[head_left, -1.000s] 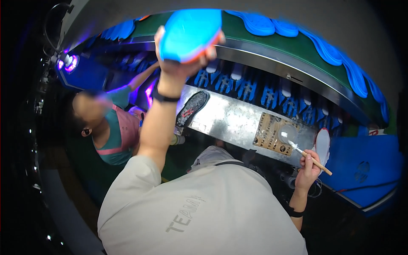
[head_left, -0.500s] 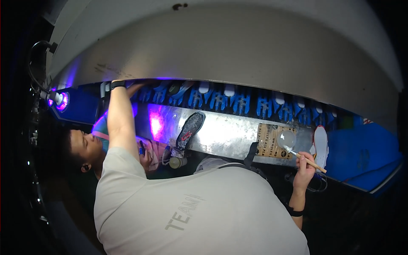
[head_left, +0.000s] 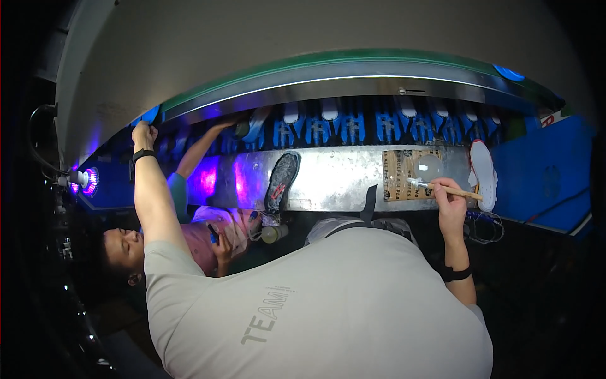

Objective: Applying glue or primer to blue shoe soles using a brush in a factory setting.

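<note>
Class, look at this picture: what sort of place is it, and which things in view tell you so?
Probably a shoe-factory assembly line: a row of blue shoe holders runs past a long metal workbench, a black shoe sole lies on it, and the right hand holds a wooden-handled brush.

bench [head_left: 334, 183]: shiny metal | brush [head_left: 449, 189]: wood hdl | mat [head_left: 401, 174]: cardboard, matt

Blue racks [head_left: 353, 129], silver shelf [head_left: 334, 177], white sole [head_left: 485, 174], purple lamp [head_left: 90, 181] (glowing).

The left hand [head_left: 144, 134] fingertips vanish in the dark gap (grasp unclear); brush [head_left: 445, 188] bristles blur
</note>
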A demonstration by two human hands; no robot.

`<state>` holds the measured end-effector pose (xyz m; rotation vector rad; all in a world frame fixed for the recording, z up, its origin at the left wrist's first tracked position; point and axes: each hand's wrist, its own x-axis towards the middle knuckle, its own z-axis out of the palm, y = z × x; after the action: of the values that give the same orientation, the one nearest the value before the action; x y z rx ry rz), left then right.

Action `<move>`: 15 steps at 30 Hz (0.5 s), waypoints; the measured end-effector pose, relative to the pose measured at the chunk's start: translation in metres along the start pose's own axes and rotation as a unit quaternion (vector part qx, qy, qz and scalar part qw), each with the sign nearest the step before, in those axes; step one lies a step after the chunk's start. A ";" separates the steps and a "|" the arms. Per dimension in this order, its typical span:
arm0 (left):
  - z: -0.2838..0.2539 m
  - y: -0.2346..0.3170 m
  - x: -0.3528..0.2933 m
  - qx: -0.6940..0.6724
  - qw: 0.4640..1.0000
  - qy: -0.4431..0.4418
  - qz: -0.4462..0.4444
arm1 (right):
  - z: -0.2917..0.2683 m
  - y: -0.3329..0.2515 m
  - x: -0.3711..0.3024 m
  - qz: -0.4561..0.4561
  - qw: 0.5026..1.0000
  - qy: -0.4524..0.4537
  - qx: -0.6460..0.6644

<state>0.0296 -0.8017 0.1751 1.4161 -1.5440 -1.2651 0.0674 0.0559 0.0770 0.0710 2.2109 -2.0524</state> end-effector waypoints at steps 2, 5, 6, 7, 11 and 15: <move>-0.014 -0.005 -0.014 -0.135 0.990 -0.015 -0.041 | -0.005 0.009 0.008 -0.012 1.000 -0.013 0.002; -0.001 -0.028 -0.067 -0.209 0.963 0.132 0.104 | -0.012 0.013 0.018 -0.014 1.000 -0.026 -0.011; -0.039 -0.042 -0.069 -0.135 0.965 0.089 0.205 | -0.013 0.015 0.027 -0.015 0.999 -0.030 -0.013; -0.031 -0.049 -0.098 0.024 0.929 0.222 0.296 | -0.017 0.017 0.030 -0.035 0.997 -0.018 -0.067; -0.047 -0.033 -0.280 0.061 0.815 0.357 0.452 | -0.045 0.052 0.057 -0.084 0.981 0.010 -0.173; -0.058 -0.032 -0.388 -0.102 0.898 0.277 0.326 | -0.059 0.079 0.082 -0.077 0.959 -0.006 -0.272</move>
<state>0.1621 -0.4329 0.2101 0.8870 -1.2688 -0.5278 -0.0076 0.1171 -0.0070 -0.1705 2.7561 -1.4205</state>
